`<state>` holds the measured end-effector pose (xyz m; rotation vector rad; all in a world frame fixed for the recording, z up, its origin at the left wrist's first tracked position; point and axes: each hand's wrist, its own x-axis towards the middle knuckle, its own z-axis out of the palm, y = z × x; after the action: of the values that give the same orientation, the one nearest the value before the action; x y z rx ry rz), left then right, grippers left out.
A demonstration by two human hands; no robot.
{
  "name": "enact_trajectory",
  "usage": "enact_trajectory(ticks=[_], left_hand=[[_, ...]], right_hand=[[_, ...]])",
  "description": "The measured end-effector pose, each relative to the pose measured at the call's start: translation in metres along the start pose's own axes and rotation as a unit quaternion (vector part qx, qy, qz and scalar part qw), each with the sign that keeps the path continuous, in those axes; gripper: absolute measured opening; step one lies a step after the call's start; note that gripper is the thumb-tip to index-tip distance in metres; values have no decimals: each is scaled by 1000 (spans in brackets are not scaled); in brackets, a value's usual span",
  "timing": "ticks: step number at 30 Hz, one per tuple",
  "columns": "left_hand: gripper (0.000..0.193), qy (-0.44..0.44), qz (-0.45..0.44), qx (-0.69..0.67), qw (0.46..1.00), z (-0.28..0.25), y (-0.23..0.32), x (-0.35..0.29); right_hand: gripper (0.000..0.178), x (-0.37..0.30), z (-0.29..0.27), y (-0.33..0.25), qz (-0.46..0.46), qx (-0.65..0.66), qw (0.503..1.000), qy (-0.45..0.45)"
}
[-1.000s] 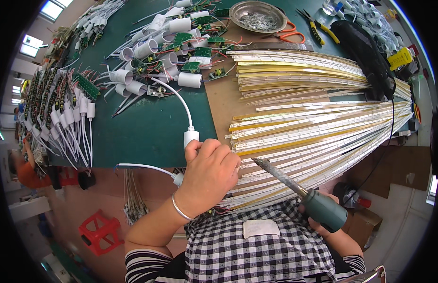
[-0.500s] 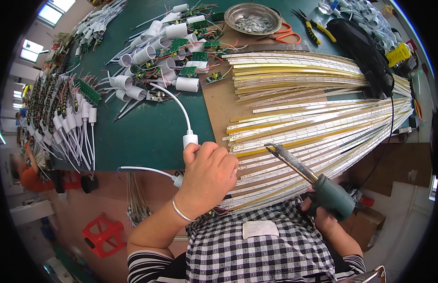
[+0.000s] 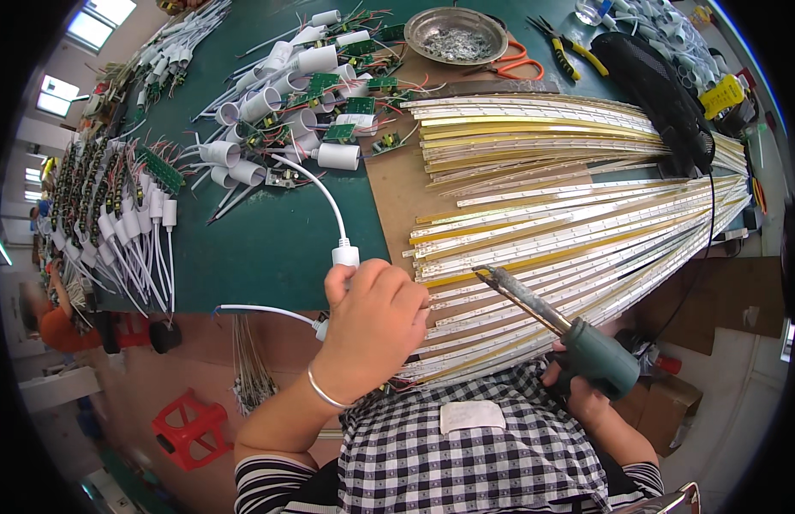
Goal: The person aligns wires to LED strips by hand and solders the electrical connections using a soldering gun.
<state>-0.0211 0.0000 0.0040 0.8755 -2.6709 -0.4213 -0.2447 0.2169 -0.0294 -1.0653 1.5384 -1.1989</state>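
My left hand, with a metal bangle at its wrist, is closed with its fingers curled. A white end cap on a white cord sticks out between its thumb and forefinger. Beside the same hand, a second corded cap is partly hidden under the palm. In my right hand is the dark green handle of a soldering iron, its tip pointing up and left over the LED strips. The strips' near left ends run under my left hand, where the contact is hidden.
White caps with green circuit boards are heaped on the green table. A metal bowl, orange-handled scissors and pliers lie at the back. A black cable hangs at right. A red stool stands on the floor; another person is far left.
My left hand has shifted very slightly to the left, covering more of the second cap. The soldering iron has moved a little left and down.
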Motion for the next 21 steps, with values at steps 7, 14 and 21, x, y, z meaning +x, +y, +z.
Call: enact_trajectory(ticks=[7, 14, 21], left_hand=[[27, -10, 39, 32, 999, -29, -63, 6], [46, -46, 101, 39, 993, -42, -62, -22], [17, 16, -2, 62, 998, -54, -74, -18]], right_hand=[[61, -1, -3, 2, -8, 19, 1000, 3], [53, -3, -1, 6, -2, 58, 997, 43], [51, 0, -5, 5, 19, 106, 994, 22]])
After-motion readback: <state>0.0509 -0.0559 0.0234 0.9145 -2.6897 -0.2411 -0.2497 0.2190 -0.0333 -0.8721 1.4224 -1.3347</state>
